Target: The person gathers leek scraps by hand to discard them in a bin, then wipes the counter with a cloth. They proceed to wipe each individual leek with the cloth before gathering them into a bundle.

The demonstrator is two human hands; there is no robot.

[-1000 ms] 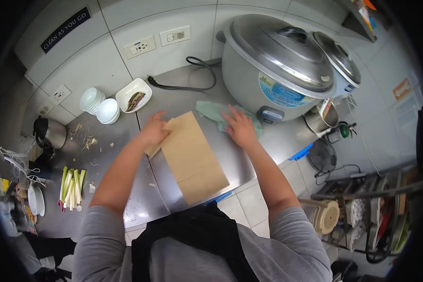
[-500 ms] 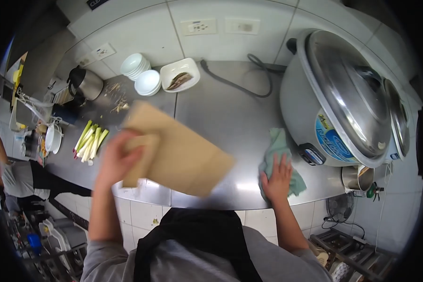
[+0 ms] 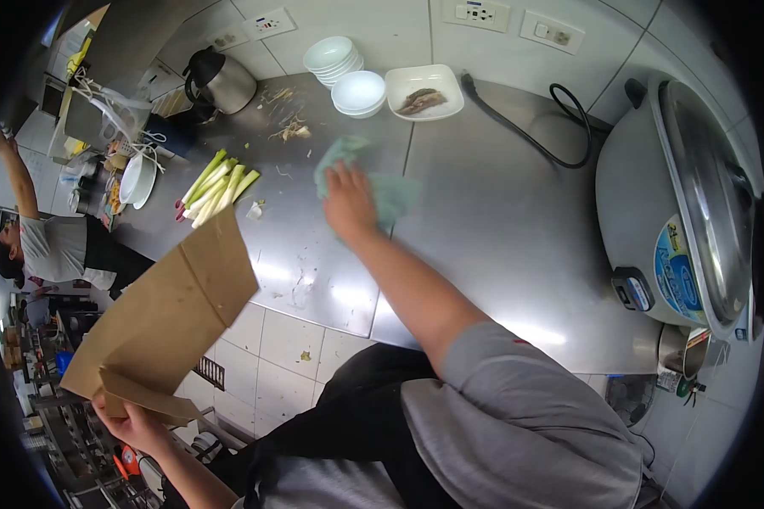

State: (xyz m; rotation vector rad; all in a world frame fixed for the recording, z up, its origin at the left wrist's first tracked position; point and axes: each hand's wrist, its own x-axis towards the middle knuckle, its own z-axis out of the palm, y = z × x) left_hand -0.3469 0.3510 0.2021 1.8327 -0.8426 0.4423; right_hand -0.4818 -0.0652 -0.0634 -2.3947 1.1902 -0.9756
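My right hand [image 3: 349,202] presses flat on a pale green cloth [image 3: 390,191] on the steel counter [image 3: 492,220], left of its middle. My left hand [image 3: 132,422] is low at the left, off the counter's edge, gripping the bottom of a brown paper bag [image 3: 170,318] that hangs tilted below the counter front. Cut green stalks [image 3: 214,187] lie on the counter just left of the cloth, with small scraps [image 3: 289,127] behind them.
A big rice cooker [image 3: 683,212] fills the right end. At the back stand stacked white bowls [image 3: 344,72], a white dish of food [image 3: 424,92], a black power cord [image 3: 526,127] and a metal kettle [image 3: 221,81]. Another person [image 3: 47,242] works at far left.
My left hand lifted the paper bag off the counter and swung it down to the left. My right hand slid the cloth from beside the cooker leftward across the counter.
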